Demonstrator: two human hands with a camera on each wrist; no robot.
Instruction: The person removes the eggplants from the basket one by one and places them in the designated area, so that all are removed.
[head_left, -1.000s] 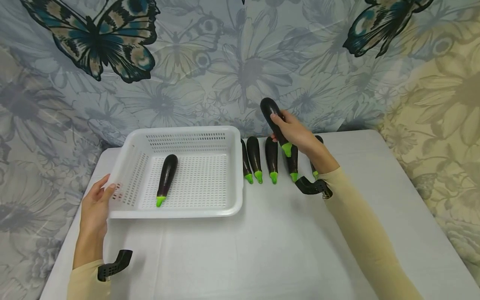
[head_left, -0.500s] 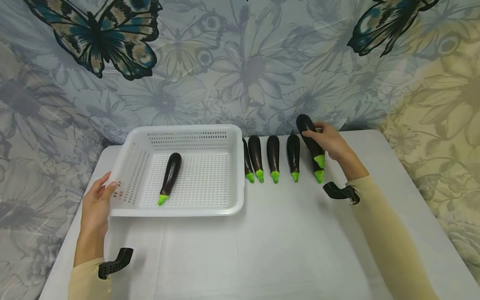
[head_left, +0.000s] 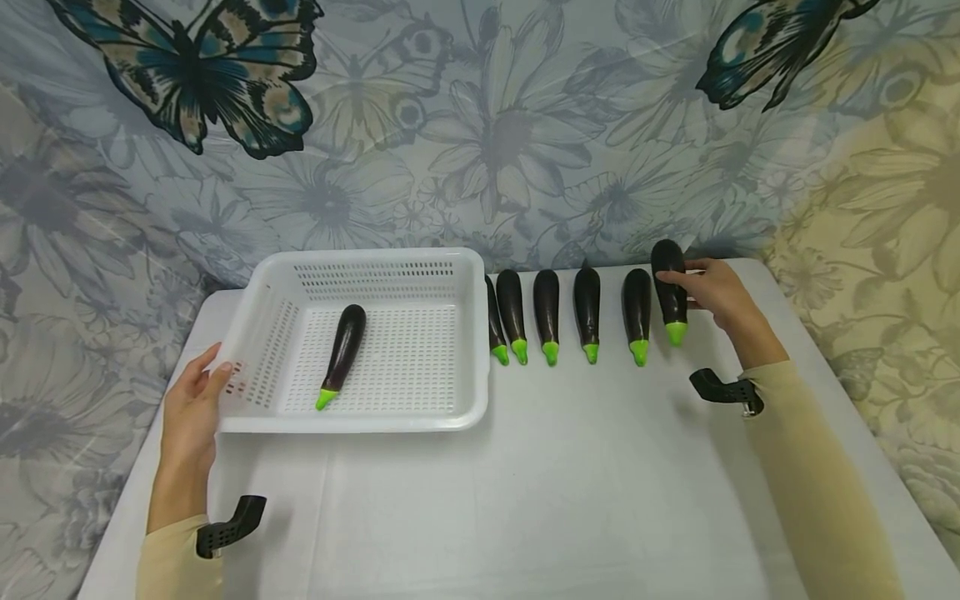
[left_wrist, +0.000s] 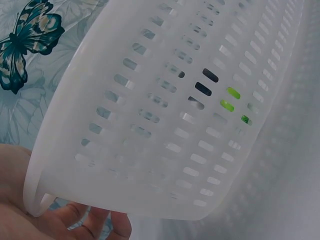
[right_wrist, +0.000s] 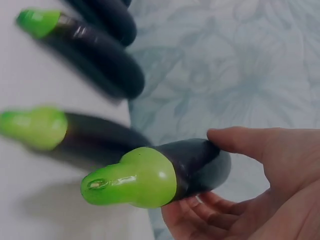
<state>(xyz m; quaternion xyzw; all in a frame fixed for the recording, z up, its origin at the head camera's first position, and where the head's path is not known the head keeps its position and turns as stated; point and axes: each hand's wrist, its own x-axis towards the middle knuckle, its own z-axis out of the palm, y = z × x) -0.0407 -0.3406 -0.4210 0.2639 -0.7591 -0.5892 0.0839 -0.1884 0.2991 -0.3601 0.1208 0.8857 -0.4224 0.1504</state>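
Note:
My right hand (head_left: pixel 716 290) grips a dark eggplant (head_left: pixel 669 287) with a bright green stem end, at the right end of a row of eggplants. In the right wrist view, thumb and fingers wrap the held eggplant (right_wrist: pixel 197 167), its green tip toward the camera. Just left of it lies another eggplant (head_left: pixel 637 312). My left hand (head_left: pixel 191 408) holds the left rim of a white perforated basket (head_left: pixel 360 426), thumb on the rim and fingers beneath it. Inside the basket rests one eggplant (head_left: pixel 343 350), its dark body and green end showing through the slots in the left wrist view.
Several more eggplants (head_left: pixel 546 312) lie in a row along the back of the white-covered table (head_left: pixel 480 508), the leftmost partly hidden by the basket. A patterned cloth (head_left: pixel 495 150) with butterflies hangs directly behind the table edge.
My right hand has carried its eggplant rightward and lower, past the row to its right end, uncovering the eggplants it overlapped. The left hand and basket stay nearly still.

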